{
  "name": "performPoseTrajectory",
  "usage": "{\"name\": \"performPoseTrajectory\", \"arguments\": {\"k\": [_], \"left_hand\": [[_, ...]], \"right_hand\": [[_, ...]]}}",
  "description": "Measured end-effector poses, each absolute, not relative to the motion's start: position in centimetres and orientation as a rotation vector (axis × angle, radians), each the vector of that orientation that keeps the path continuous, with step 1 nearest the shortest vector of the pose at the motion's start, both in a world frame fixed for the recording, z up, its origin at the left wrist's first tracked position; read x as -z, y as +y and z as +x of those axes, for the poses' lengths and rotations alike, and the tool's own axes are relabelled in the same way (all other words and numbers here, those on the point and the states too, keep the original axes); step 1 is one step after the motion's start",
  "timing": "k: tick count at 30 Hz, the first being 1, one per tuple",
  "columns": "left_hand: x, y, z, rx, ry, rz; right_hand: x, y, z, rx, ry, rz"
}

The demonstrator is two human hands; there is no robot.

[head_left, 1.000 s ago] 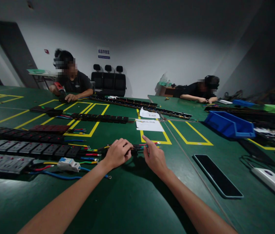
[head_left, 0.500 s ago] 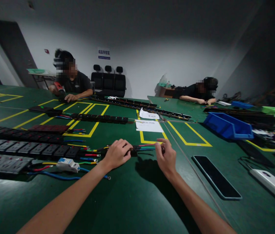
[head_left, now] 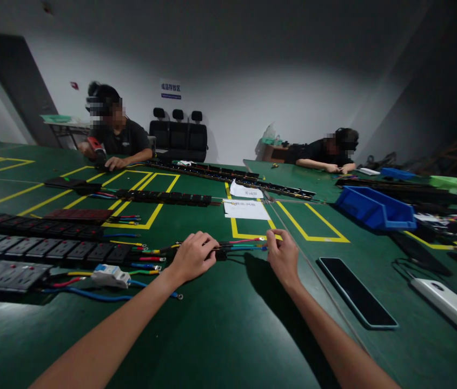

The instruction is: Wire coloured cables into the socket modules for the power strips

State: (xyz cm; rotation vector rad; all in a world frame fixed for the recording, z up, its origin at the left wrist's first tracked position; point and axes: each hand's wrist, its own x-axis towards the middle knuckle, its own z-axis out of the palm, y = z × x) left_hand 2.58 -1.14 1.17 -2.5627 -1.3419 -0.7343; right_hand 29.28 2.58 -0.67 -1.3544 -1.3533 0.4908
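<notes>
My left hand (head_left: pixel 196 256) is closed over a bundle of insulated wires and a black part beneath it, just above the green tabletop. Out of its right side run coloured wires (head_left: pixel 242 243), red, green and blue, with metal lugs at their tips. My right hand (head_left: pixel 284 254) is at those tips, thumb and fingers pinched together. The blue tip reaches its fingers; whether they hold it is hidden. Left of my left hand lie black power strips (head_left: pixel 78 249) and a grey power strip (head_left: pixel 7 274), with lugged leads and a white circuit breaker (head_left: pixel 110 275).
A phone (head_left: pixel 357 293) and a white power bank (head_left: pixel 449 310) lie to the right. Beyond them stands a blue bin (head_left: pixel 376 209). White papers (head_left: pixel 246 209) lie ahead. Across the table, one person holds a red drill (head_left: pixel 97 148); another person (head_left: pixel 325 154) leans over the table.
My right hand has moved slightly right, and its fingers have drawn closer together. The red and blue wire tips now show beside it. My left hand stays on the bundle.
</notes>
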Motion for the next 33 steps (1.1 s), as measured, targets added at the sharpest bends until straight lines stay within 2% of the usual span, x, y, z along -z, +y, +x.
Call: {"name": "performPoseTrajectory", "arguments": {"k": [3, 17, 24, 33], "left_hand": [[-1.1, -1.1, 2.6, 0.735, -1.349, -2.553], [-1.3, -1.2, 2.6, 0.733, -1.355, -2.564], [-0.9, -1.1, 2.6, 0.774, -1.433, -2.468], [-1.0, -1.0, 2.4, 0.782, -1.465, -2.463]], "right_hand": [[0.8, 2.7, 29.4, -0.533, -1.365, -1.357], [-0.4, 2.5, 30.6, -0.323, -1.400, -1.487], [0.1, 2.4, 30.2, -0.612, -1.498, -1.449], [0.3, 2.5, 28.3, -1.063, -1.244, -1.272]]}}
